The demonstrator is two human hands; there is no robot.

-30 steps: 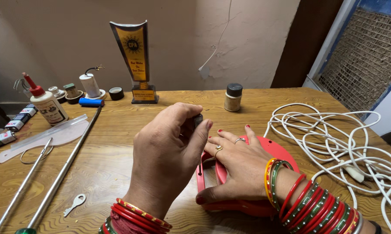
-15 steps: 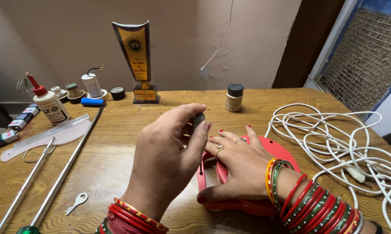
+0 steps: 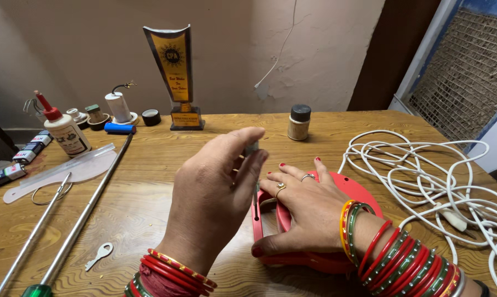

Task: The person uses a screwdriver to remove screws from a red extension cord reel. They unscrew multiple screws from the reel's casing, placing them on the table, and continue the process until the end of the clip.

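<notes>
Far left of the worktop [image 3: 149,181]: batteries [image 3: 17,162], a glue bottle [image 3: 66,132] with red tip, a clear plastic sheet [image 3: 67,171], a wire ring [image 3: 47,193]. Two metal rods [image 3: 80,220] run diagonally toward the near edge, green handle at the bottom. Small flat metal key-like piece [image 3: 100,255] near them. Back edge: small jars [image 3: 89,116], white spool [image 3: 118,107], blue cylinder [image 3: 119,128], black tape roll [image 3: 151,117], a trophy [image 3: 174,74] upright.

Left hand [image 3: 215,192], red bangles at wrist, raised over the worktop middle, fingers pinched closed on a thin dark tool [image 3: 253,151]; the tool's shaft points down to the red plastic case [image 3: 314,258]. What kind of tool it is, cannot tell, mostly hidden by fingers.

Right hand [image 3: 309,212] lies flat, palm down, on the red case, pressing it to the worktop, fingers spread, thumb along the near edge; grip not closed around anything. Case sits centre-right, near the front edge.

Behind: small jar with black lid [image 3: 299,122]. Right: tangled white cable [image 3: 435,176] with a plug, just beside the case.
</notes>
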